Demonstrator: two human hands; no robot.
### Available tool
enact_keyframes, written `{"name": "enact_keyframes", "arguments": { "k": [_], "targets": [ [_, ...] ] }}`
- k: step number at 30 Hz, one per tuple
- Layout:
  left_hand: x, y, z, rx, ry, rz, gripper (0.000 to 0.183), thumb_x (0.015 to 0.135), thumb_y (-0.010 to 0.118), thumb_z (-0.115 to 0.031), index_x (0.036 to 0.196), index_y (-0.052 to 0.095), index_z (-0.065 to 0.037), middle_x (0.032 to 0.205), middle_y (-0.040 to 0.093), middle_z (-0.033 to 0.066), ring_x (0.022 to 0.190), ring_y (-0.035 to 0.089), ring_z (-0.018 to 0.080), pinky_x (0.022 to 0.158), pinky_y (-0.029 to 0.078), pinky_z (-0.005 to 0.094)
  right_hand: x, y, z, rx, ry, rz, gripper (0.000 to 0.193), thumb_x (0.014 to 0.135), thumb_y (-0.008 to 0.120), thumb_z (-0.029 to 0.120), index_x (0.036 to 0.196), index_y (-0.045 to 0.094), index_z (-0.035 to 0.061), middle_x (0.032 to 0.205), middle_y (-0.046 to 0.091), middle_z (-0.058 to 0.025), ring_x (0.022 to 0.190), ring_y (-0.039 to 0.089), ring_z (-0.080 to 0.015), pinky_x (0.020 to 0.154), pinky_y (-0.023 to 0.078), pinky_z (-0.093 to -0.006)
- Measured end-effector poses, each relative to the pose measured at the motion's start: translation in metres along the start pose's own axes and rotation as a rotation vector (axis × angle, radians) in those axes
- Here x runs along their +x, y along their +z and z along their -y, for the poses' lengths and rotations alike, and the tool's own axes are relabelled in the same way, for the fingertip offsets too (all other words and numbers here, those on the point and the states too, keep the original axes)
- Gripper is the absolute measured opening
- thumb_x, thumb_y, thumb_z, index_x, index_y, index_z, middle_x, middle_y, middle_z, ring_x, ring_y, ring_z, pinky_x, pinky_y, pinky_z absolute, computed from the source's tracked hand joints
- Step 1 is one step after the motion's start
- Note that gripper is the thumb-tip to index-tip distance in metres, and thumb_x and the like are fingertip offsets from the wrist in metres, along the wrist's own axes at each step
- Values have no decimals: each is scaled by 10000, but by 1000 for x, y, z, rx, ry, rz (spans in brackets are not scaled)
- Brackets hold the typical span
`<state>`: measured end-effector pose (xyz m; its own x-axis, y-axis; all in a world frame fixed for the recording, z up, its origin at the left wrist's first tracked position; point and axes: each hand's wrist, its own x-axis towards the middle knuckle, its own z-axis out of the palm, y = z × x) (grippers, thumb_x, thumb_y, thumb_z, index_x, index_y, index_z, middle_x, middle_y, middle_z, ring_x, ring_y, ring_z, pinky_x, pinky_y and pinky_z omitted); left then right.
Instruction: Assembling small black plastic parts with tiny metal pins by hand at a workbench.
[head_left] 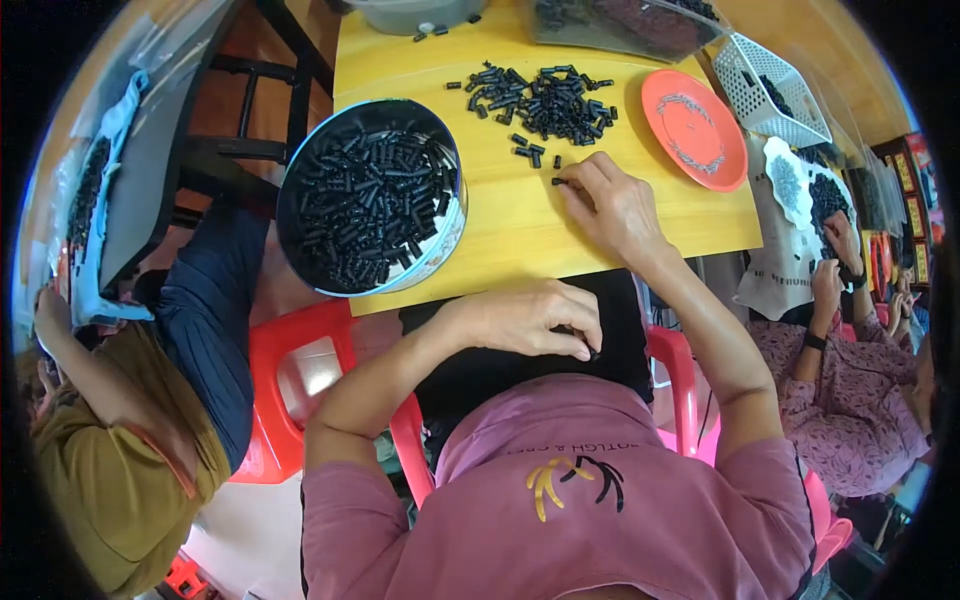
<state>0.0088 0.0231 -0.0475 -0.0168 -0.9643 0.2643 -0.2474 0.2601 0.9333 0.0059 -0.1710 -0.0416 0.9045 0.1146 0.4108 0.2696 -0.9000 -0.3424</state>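
Near the table's front edge, my right hand [612,205] has its thumb and forefinger closed on a small black cylindrical part [557,182] at the tabletop. Just beyond those fingertips lies a loose pile of similar black parts [565,105], with a few strays. My left hand [535,318] is held over my lap, fingers curled and thumb pressed to them. Something dark shows at its fingertips, but against the black cloth I cannot make out what. To the left, a round tin [462,205] holds many black cylindrical parts.
On the yellow table [400,80], a red plate [655,125] carries small metal pieces at the right. Behind stand a clear bin [620,45], a grey tub [415,15] and a white perforated basket [745,95]. People sit on both sides; one works at small parts on the right.
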Motion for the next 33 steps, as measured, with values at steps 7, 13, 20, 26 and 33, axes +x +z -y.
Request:
{"name": "enact_keyframes", "arguments": {
  "k": [7, 13, 20, 26, 33],
  "targets": [
    [-19, -14, -65, 115, 75, -312, 146, 875, 713, -75, 1010, 719, -18, 911, 654, 96, 838, 644, 244, 733, 504, 336, -2, -6, -15, -21, 7, -130, 119, 840, 713, 154, 900, 664, 64, 829, 621, -109, 705, 642, -321, 616, 512, -423],
    [-68, -59, -118, 302, -144, -828, 181, 846, 710, -1, 1024, 712, 29, 912, 664, 76, 805, 621, 150, 709, 464, 259, 0, 0, -16, 1, -18, -168, 127, 837, 717, 169, 886, 658, 69, 824, 618, -107, 697, 643, -325, 608, 512, -429],
    [-82, -70, -112, 993, -345, -1140, 324, 848, 694, 11, 1169, 660, -1, 1208, 606, 144, 1104, 597, 251, 922, 470, 305, -2, -1, -19, 3, -8, -183, 124, 824, 713, 164, 873, 651, 68, 811, 613, -107, 697, 639, -320, 606, 520, -422],
    [-32, -29, -102, 772, -190, -764, 260, 822, 690, 13, 1078, 671, -23, 1081, 651, 150, 996, 645, 307, 873, 511, 356, 0, -2, -18, -2, 3, -178, 108, 817, 708, 155, 847, 658, 65, 793, 611, -108, 703, 645, -310, 615, 528, -425],
    [8, -11, -30, 595, -193, -696, 165, 882, 675, -54, 1040, 679, -8, 1100, 616, 144, 1007, 632, 317, 856, 520, 389, 4, -4, -17, 12, 26, -160, 117, 815, 715, 155, 871, 659, 70, 798, 609, -107, 679, 648, -316, 596, 524, -420]
  ]
}}
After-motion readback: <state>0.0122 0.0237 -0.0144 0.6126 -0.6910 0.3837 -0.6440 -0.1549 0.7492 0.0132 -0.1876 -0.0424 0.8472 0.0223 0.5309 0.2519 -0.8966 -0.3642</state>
